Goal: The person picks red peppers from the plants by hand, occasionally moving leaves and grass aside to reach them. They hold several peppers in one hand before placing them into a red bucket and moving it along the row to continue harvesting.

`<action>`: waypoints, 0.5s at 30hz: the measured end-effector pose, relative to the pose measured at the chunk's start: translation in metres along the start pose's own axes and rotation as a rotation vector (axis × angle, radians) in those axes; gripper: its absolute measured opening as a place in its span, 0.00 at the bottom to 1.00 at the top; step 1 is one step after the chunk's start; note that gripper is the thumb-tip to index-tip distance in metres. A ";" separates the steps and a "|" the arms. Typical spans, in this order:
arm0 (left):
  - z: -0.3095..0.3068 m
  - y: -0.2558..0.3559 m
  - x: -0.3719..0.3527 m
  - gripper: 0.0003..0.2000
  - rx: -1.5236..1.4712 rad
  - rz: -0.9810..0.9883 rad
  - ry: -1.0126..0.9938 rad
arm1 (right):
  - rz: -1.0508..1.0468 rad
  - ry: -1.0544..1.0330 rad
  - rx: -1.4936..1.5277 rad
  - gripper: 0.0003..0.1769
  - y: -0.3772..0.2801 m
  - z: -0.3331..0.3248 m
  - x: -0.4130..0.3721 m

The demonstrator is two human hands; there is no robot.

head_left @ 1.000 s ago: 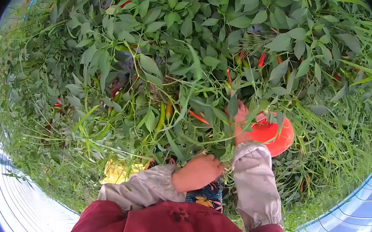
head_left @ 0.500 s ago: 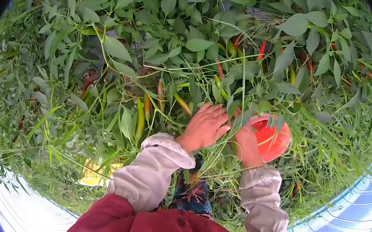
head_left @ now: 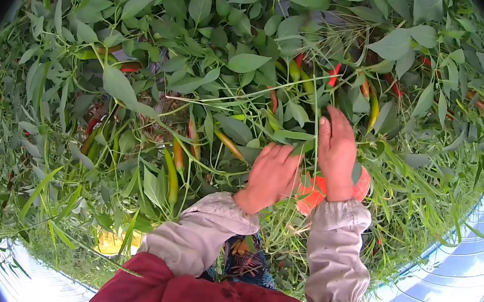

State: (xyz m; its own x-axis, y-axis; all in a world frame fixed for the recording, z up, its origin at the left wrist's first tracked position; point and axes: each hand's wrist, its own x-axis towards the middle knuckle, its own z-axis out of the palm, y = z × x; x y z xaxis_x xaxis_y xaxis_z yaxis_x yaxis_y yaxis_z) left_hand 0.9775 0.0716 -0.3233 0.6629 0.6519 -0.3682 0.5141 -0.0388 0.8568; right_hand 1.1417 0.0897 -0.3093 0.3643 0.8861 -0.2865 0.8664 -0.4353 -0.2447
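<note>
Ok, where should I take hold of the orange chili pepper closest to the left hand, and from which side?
Probably best to pinch the orange chili pepper across its middle, coming from the near side. It is long and slim, slanting toward the left hand, and a broad leaf crowds its far side. Its stalk can't be made out clearly.

Green grass (head_left: 421,201) lines the right side; a cloudy, dark-lined blue sky (head_left: 440,299) borders the lower right edge; a bright white area (head_left: 50,289) borders the lower left; illumination is daylight.
</note>
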 end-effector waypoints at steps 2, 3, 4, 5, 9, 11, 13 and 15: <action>-0.004 0.006 0.008 0.28 -0.094 0.083 0.078 | -0.008 0.005 0.063 0.18 0.006 0.009 -0.017; -0.004 0.008 0.013 0.35 -0.181 0.164 0.161 | 0.106 0.001 0.254 0.19 0.006 0.010 -0.021; -0.002 0.008 0.018 0.35 -0.184 0.170 0.159 | 0.221 0.000 0.447 0.20 0.008 0.013 -0.023; 0.001 0.007 0.021 0.37 -0.208 0.062 0.085 | 0.296 -0.003 0.564 0.21 0.010 0.017 -0.022; 0.012 -0.007 0.035 0.38 -0.383 -0.077 -0.078 | 0.346 -0.083 0.749 0.21 0.013 0.004 -0.017; 0.019 -0.010 0.038 0.34 -0.466 -0.046 -0.086 | 0.361 -0.120 0.718 0.20 0.015 -0.008 -0.012; 0.028 -0.012 0.036 0.33 -0.448 -0.014 -0.086 | 0.109 0.020 0.384 0.16 0.024 -0.005 -0.009; 0.027 -0.008 0.037 0.31 -0.427 0.012 -0.084 | 0.056 0.104 0.208 0.14 0.005 -0.029 0.009</action>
State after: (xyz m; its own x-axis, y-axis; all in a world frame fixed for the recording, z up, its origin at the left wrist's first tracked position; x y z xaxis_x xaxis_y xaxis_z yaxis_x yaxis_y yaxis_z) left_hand 1.0128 0.0754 -0.3532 0.7186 0.5887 -0.3703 0.2467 0.2821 0.9271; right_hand 1.1597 0.1003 -0.2865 0.4526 0.8664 -0.2111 0.7585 -0.4985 -0.4197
